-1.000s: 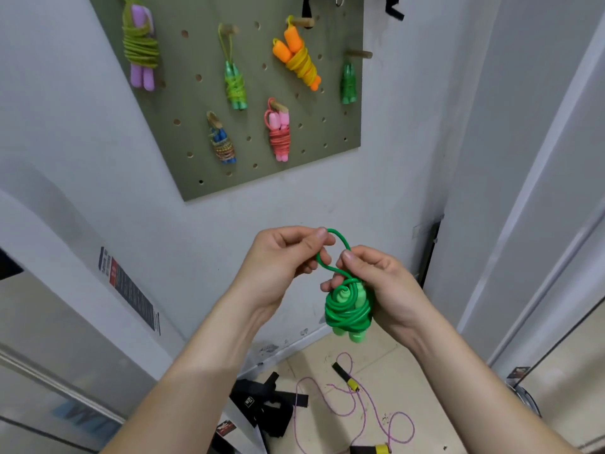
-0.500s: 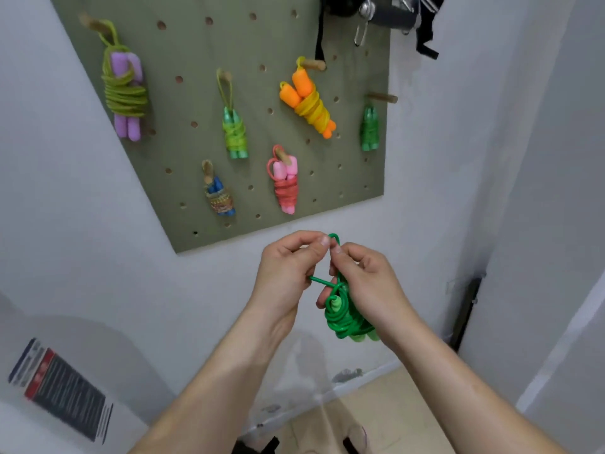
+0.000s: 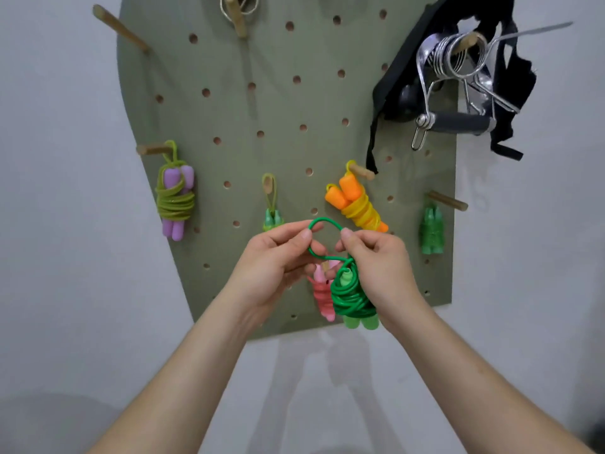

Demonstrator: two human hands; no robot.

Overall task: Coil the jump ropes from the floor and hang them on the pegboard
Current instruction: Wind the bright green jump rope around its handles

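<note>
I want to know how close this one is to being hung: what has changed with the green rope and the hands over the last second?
The left hand and right hand have raised the coiled green jump rope up in front of the pegboard. Its loop, pinched close together before, is now spread open between both hands' fingertips. Unchanged: both hands keep hold of it; the other ropes still hang on the board.

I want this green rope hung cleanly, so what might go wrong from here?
The left hand and right hand pinch the green jump rope by its small loop; a slip may loosen the coil. It hangs just in front of the pink jump rope, which a forward reach might knock off.
</note>
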